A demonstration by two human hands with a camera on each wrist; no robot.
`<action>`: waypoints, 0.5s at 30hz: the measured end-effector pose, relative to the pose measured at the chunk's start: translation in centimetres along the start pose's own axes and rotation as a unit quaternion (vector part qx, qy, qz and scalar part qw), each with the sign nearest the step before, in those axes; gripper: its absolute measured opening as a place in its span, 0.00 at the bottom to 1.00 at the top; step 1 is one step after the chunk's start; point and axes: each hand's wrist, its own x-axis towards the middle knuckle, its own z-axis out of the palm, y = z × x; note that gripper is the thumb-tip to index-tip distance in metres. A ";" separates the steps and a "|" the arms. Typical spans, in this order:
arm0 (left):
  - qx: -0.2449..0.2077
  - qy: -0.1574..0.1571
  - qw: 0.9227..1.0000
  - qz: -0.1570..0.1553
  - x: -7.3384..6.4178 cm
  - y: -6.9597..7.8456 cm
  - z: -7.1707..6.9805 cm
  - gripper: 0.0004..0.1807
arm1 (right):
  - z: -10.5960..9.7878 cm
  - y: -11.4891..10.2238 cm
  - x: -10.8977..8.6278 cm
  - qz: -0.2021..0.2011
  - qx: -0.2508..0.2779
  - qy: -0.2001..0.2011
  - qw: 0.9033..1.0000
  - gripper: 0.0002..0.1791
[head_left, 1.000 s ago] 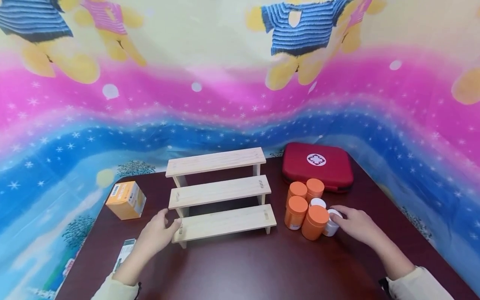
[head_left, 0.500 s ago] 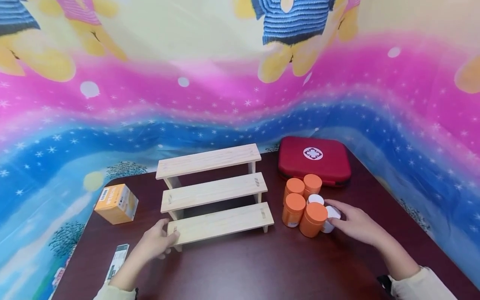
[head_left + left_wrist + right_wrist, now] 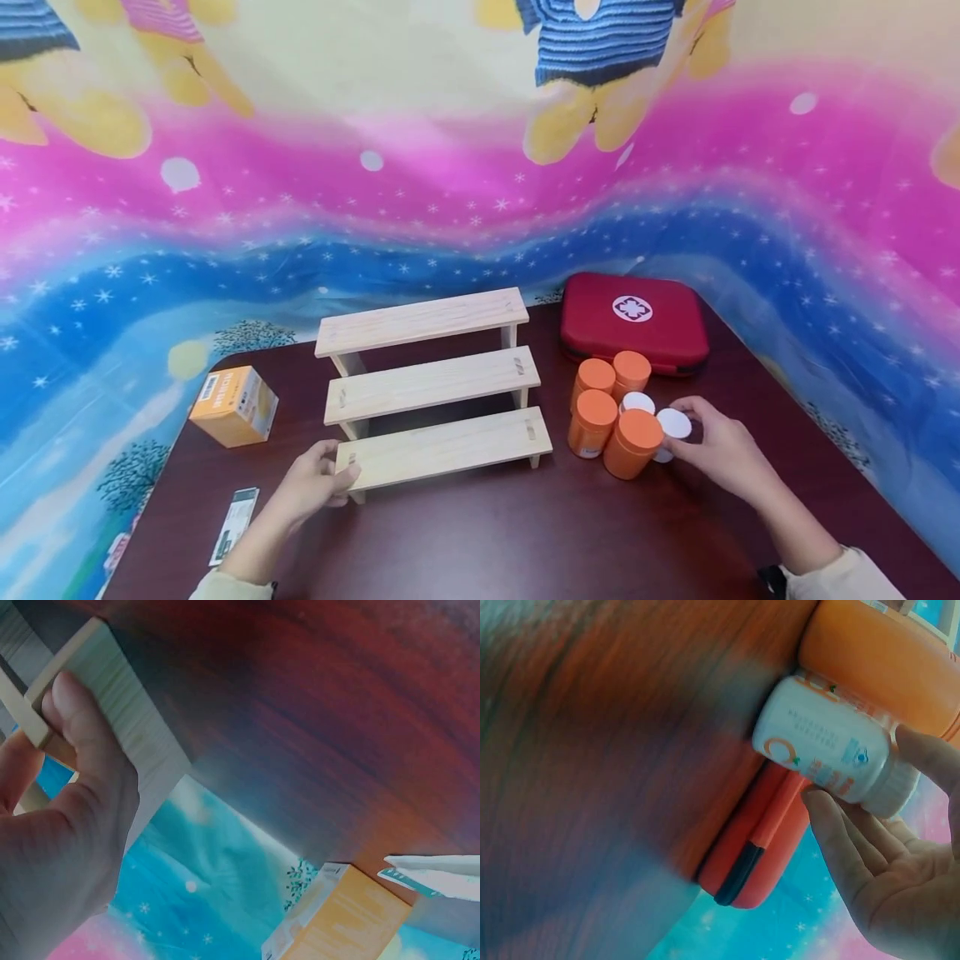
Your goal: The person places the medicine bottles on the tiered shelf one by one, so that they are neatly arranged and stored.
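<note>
A three-step wooden display rack (image 3: 442, 450) stands mid-table in the head view. My left hand (image 3: 307, 483) grips the left end of its lowest step, thumb on top; in the left wrist view the thumb (image 3: 79, 720) presses on the wooden board (image 3: 124, 697). At the right, my right hand (image 3: 723, 446) pinches a white pill bottle (image 3: 673, 423) near its cap, between thumb and fingers. The right wrist view shows this bottle's labelled side (image 3: 825, 742). Several orange-capped bottles (image 3: 634, 442) and a second white-capped bottle (image 3: 637, 402) cluster just left of it.
A red first-aid case (image 3: 633, 321) lies behind the bottles. On the left are an orange carton (image 3: 234, 406) and a flat white-and-green box (image 3: 235, 525) near the left forearm. A patterned cloth backdrop (image 3: 420, 208) hangs along the table's far and side edges.
My left hand has closed its hold on the lowest step's end. My right fingers have shifted on the white bottle, whose cap top now shows whole. The head view has shifted slightly.
</note>
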 end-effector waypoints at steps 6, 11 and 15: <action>-0.014 0.004 1.000 0.021 0.2 0.1 0.5 0.35 | -2.1 -0.2 -0.6 -0.017 -0.005 0.108 0.994 0.29; -0.017 0.016 1.000 0.003 0.4 0.2 0.3 0.33 | -5.1 -1.8 0.1 -0.011 0.015 0.149 0.989 0.32; -0.044 0.020 0.999 -0.012 0.6 -0.1 0.2 0.30 | -7.1 -3.9 2.0 -0.007 0.021 0.159 0.987 0.34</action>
